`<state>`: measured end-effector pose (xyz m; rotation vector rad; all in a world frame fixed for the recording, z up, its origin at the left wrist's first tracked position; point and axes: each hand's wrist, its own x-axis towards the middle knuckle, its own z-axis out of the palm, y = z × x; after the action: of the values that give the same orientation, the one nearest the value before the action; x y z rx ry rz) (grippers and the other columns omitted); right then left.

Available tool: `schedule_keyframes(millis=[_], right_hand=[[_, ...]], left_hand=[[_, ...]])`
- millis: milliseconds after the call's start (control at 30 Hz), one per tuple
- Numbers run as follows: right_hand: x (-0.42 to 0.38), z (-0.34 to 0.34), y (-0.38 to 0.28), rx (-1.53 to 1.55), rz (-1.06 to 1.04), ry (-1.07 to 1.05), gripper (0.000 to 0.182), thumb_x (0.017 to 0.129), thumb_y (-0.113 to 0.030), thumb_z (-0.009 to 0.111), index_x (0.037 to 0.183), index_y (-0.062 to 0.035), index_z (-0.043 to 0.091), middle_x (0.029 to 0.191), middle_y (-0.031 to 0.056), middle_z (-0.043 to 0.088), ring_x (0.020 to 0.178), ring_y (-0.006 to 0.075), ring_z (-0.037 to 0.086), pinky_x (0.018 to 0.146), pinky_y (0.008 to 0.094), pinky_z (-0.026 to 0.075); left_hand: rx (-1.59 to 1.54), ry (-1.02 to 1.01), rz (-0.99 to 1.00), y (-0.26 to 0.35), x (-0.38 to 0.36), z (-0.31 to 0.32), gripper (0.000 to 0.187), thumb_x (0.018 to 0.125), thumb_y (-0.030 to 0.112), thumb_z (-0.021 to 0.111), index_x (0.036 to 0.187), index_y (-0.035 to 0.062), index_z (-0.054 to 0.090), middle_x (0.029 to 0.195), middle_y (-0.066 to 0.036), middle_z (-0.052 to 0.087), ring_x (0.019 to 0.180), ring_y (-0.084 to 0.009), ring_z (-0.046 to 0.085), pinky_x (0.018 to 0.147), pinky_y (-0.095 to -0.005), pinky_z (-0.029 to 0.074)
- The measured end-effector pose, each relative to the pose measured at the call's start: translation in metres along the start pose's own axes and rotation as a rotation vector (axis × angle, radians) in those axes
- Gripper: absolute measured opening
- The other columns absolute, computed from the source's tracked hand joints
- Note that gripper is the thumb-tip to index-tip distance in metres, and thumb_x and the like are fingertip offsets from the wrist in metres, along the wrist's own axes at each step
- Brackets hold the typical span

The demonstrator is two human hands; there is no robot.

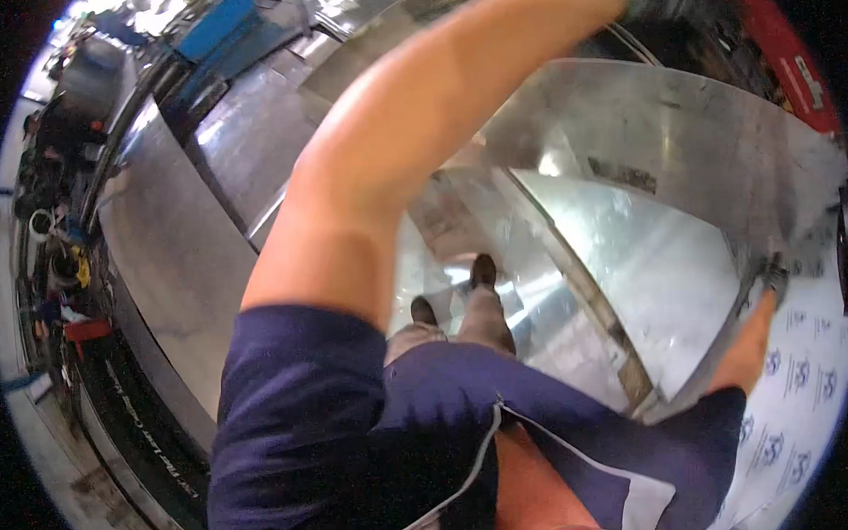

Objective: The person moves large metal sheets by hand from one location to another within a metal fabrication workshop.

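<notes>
The navy sleeve [290, 429] fills the lower frame. The left hand [658, 0], gloved at top right, and the right hand [773, 276], at the right edge, steady a shiny, bent sheet-metal panel [648, 257] mid-right; whether either hand is closed on it I cannot tell. Its thin edges could cut or slip.

Left arm raised, right arm [749, 347] low

You hold a large sheet of bright galvanized metal [658, 285], bent into an angled, sloping panel. It tilts up in front of your legs, your gloved right hand [773, 276] at its right edge, its lower edge near your waist.
</notes>
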<state>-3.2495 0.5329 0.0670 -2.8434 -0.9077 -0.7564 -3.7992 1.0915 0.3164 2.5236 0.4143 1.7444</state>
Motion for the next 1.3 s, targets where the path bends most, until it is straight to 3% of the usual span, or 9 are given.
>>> schedule_keyframes(millis=[100,167,300,400,467,500,767,1000,1300], right_hand=[[-0.175,0.085,-0.074,-0.005,0.016,-0.447,0.027,0.092,-0.021,0.057,0.112,-0.0033,0.06,0.11,0.0143,0.063,0.103,0.0265,0.061,0.088,0.038,0.05],[-0.322,0.137,-0.161,0.034,-0.157,-0.868,0.024,0.088,-0.022,0.061,0.105,-0.0044,0.062,0.102,0.0145,0.065,0.097,0.0277,0.064,0.083,0.0396,0.051],[-0.568,0.113,-0.329,0.337,-0.768,-1.351,0.019,0.081,-0.023,0.069,0.091,-0.0068,0.067,0.086,0.0149,0.068,0.084,0.0301,0.068,0.074,0.0428,0.055],[-0.64,0.032,-0.366,0.822,-0.352,-1.052,0.042,0.094,-0.049,0.057,0.097,-0.0086,0.069,0.08,0.0122,0.068,0.068,0.0238,0.065,0.062,0.0412,0.052],[-0.618,0.017,-0.366,0.875,0.398,-1.662,0.047,0.094,-0.054,0.056,0.101,-0.0086,0.067,0.084,0.0087,0.067,0.068,0.0245,0.065,0.058,0.045,0.05],[-0.608,0.019,-0.367,0.774,0.923,-1.82,0.049,0.094,-0.056,0.055,0.102,-0.0082,0.065,0.086,0.0072,0.067,0.068,0.0253,0.065,0.055,0.047,0.05],[-0.441,0.044,-0.401,0.81,0.853,-1.404,0.053,0.087,-0.056,0.063,0.117,-0.0118,0.061,0.093,0.0039,0.067,0.063,0.0193,0.061,0.054,0.0397,0.048],[-0.369,0.024,-0.497,1.078,0.576,-1.384,0.042,0.093,-0.046,0.059,0.113,-0.01,0.063,0.103,0.0041,0.069,0.068,0.0174,0.064,0.059,0.0348,0.05],[-0.453,0.135,-0.414,0.872,1.136,-1.652,0.05,0.097,-0.044,0.056,0.117,0.0013,0.064,0.093,0.0156,0.066,0.076,0.0279,0.062,0.068,0.0426,0.051]], left_hand=[[-0.229,-0.228,0.047,-0.012,-0.209,-0.023,0.075,0.08,0.04,0.075,0.144,0.0132,0.045,0.139,-0.013,0.053,0.13,-0.0344,0.048,0.106,-0.049,0.04],[-0.495,-0.836,-1.062,-0.031,-0.38,-0.091,0.083,0.084,0.053,0.07,0.149,0.0117,0.04,0.15,-0.018,0.044,0.139,-0.0366,0.04,0.113,-0.0448,0.034],[0.411,-0.712,-1.978,0.055,-0.825,-0.41,0.084,0.091,0.063,0.051,0.153,0.0091,0.035,0.153,-0.018,0.042,0.14,-0.0335,0.041,0.112,-0.0392,0.036],[0.392,-0.171,-2.701,0.202,-0.813,-0.606,0.072,0.097,0.055,0.049,0.151,0.009,0.038,0.149,-0.014,0.045,0.131,-0.0322,0.047,0.103,-0.0423,0.043],[0.452,-0.086,-2.851,0.259,-0.827,-0.67,0.068,0.097,0.051,0.051,0.149,0.0092,0.039,0.147,-0.013,0.046,0.127,-0.031,0.049,0.1,-0.0418,0.045],[0.455,-0.059,-2.885,0.274,-0.826,-0.682,0.066,0.098,0.049,0.052,0.149,0.0092,0.04,0.146,-0.012,0.047,0.126,-0.0304,0.05,0.098,-0.0416,0.046],[-0.246,0.285,-2.518,0.117,-0.864,-0.474,0.052,0.1,0.033,0.058,0.144,0.0098,0.044,0.137,-0.007,0.053,0.11,-0.0257,0.057,0.083,-0.0395,0.052],[-0.472,-0.481,-1.396,-0.084,-0.608,-0.222,0.049,0.099,0.031,0.062,0.139,0.0058,0.054,0.127,-0.009,0.064,0.108,-0.0173,0.062,0.092,-0.0307,0.048],[-0.104,-0.25,-1.99,-0.123,-0.661,-0.235,0.052,0.09,0.047,0.067,0.128,0.0126,0.061,0.099,-0.003,0.066,0.075,-0.0165,0.063,0.056,-0.0314,0.047]])
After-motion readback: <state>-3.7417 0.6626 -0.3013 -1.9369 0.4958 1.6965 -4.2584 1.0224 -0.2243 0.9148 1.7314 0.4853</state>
